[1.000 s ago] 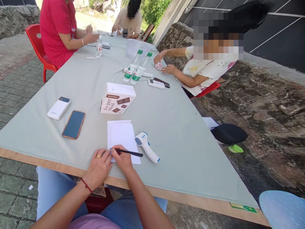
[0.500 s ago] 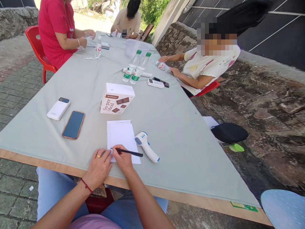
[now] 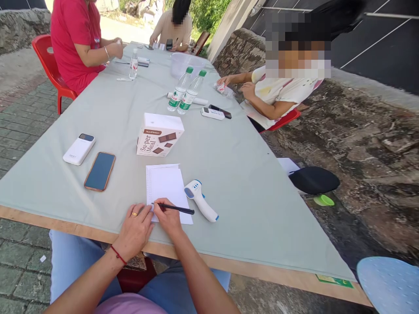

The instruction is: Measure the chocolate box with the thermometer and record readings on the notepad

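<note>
In my right hand (image 3: pixel 167 216) is a black pen (image 3: pixel 178 209), its tip down at the left part of a white notepad (image 3: pixel 166 185). Small marks run down the pad's left side, too small to read. My left hand (image 3: pixel 136 224), with a ring on one finger, lies on the table at the pad's lower left corner, fingers stretched forward. Just right of the pad rests a white and blue infrared thermometer (image 3: pixel 201 201). Behind the pad stands a white and brown box (image 3: pixel 160 136) printed "Super Meal".
A phone (image 3: pixel 100 171) and a white power bank (image 3: pixel 79 149) lie to the left. Two green-capped water bottles (image 3: pixel 185 97) stand beyond the box on the grey tablecloth (image 3: pixel 255 209). Three other people sit around the table, one at right touching a crumpled plastic bottle (image 3: pixel 225 90).
My hands and the pen barely move; the view shifts slightly. The person at right lifts one hand off the plastic bottle. The person in red brings both hands together, nearer the body.
</note>
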Tool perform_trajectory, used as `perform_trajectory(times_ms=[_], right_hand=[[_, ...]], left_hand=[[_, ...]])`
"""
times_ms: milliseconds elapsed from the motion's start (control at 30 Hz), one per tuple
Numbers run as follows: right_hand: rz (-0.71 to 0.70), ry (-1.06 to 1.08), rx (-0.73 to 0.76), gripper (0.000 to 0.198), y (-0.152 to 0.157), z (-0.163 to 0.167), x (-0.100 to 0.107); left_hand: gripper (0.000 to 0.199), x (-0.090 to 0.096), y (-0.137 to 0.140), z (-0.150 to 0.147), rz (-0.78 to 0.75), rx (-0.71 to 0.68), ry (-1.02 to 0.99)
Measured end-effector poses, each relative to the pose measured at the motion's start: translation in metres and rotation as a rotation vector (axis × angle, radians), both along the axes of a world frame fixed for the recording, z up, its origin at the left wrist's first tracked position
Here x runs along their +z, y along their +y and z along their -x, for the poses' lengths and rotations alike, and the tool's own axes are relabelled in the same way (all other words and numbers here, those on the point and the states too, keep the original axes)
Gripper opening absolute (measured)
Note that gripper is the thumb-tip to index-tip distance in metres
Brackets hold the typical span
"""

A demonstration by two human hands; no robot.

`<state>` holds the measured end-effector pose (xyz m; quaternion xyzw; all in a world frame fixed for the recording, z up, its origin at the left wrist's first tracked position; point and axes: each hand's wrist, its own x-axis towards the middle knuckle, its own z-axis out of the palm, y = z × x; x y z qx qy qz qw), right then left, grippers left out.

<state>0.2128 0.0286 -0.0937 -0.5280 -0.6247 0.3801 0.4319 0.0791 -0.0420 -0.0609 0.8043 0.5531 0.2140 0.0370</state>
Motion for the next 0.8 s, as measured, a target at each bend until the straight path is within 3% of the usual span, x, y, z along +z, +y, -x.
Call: perform_trajectory(times_ms=[800], right_hand=[[-0.003,0.009,-0.017,0.014,0.0003,0.0005,0.0003]], left_hand=[[0.028,-0.0024,-0.0002,0.0002,-0.035,0.007,-0.021]])
